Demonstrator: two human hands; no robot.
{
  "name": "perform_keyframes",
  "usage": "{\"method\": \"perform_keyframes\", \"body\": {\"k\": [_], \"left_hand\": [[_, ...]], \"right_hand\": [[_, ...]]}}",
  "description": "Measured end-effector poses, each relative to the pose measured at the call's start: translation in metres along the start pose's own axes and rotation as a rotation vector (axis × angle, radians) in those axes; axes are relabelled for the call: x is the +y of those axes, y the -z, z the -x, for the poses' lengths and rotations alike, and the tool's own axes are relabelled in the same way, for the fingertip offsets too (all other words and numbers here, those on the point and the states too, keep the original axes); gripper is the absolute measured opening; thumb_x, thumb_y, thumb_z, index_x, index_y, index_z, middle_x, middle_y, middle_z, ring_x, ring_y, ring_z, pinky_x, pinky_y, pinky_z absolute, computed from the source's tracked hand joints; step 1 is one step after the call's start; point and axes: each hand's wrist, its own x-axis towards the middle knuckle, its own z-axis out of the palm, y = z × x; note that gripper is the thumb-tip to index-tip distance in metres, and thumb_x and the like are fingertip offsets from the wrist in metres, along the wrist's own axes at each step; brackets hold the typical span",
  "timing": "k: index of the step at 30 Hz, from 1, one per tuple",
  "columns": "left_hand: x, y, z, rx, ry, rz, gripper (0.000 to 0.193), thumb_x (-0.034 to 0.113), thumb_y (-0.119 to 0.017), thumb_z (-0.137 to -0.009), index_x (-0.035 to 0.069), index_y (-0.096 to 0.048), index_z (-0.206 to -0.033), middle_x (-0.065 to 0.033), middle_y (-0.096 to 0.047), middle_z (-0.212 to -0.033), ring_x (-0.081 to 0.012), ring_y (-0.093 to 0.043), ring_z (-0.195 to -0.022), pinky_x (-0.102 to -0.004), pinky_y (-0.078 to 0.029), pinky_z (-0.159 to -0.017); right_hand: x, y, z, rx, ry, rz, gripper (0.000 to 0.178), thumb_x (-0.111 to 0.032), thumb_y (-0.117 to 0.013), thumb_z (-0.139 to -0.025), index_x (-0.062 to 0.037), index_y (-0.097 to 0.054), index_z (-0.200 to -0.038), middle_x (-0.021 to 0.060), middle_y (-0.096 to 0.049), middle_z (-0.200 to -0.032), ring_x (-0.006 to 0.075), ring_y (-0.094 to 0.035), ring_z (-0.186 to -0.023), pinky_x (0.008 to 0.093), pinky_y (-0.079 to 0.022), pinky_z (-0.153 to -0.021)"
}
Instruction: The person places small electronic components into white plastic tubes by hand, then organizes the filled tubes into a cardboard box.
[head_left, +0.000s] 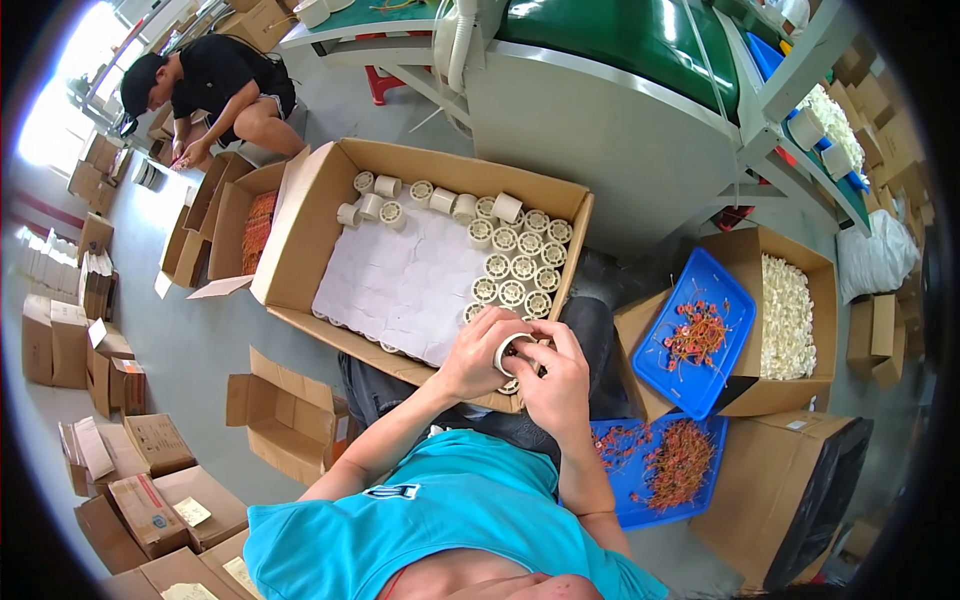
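Observation:
Both hands meet over the near right corner of a large open carton [308, 232]. A white plastic cylinder [500, 356], its hollow end turned up, is between them. My left hand [474, 354] wraps its fingers round the cylinder's outer wall. Close against it, my right hand [560, 380] grips the rim with thumb and fingers, some fingertips reaching into the hollow. What lies inside is mostly hidden. Similar white cylinders [523, 267] with spoked ends stand in rows along the carton's right side and far edge. A pale paper sheet [400, 275] covers its middle.
At my right, two blue trays [688, 388] hold red parts with orange wires [680, 465]. Beside them is a carton of small white pieces [787, 315]. A machine with a green belt [620, 40] stands ahead. Another person [225, 90] crouches far left; several cartons [285, 415] line the left floor.

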Motion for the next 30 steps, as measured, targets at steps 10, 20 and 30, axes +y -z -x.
{"method": "perform_keyframes", "body": {"k": [10,20,30], "left_hand": [[-0.003,-0.004,0.001,0.017,0.030,-0.023,0.050,-0.002,-0.075,-0.060,0.004,-0.057,-0.106,-0.0142,-0.060,-0.093,-0.0338,-0.057,-0.082,-0.0418,-0.046,-0.072],[-0.005,-0.010,0.005,0.024,0.071,-0.070,0.050,-0.004,-0.072,-0.057,0.004,-0.058,-0.104,-0.0128,-0.060,-0.092,-0.0347,-0.056,-0.083,-0.0423,-0.045,-0.073],[-0.006,-0.018,-0.001,0.017,0.085,-0.085,0.050,-0.004,-0.072,-0.059,0.005,-0.058,-0.106,-0.0126,-0.060,-0.092,-0.0344,-0.057,-0.084,-0.0432,-0.046,-0.072]], "right_hand": [[0.012,-0.019,0.003,0.119,-0.038,-0.147,0.018,0.008,-0.072,-0.071,0.0017,-0.073,-0.088,0.0116,-0.065,-0.102,0.0230,-0.067,-0.085,0.0314,-0.053,-0.074],[0.018,-0.025,0.006,0.148,-0.101,-0.234,0.019,0.009,-0.071,-0.071,0.0040,-0.073,-0.089,0.0110,-0.065,-0.100,0.0212,-0.067,-0.084,0.0302,-0.053,-0.073],[0.028,-0.019,-0.002,0.117,-0.155,-0.282,0.018,0.010,-0.071,-0.070,0.0039,-0.074,-0.088,0.0103,-0.065,-0.101,0.0195,-0.066,-0.084,0.0289,-0.053,-0.074]]}}
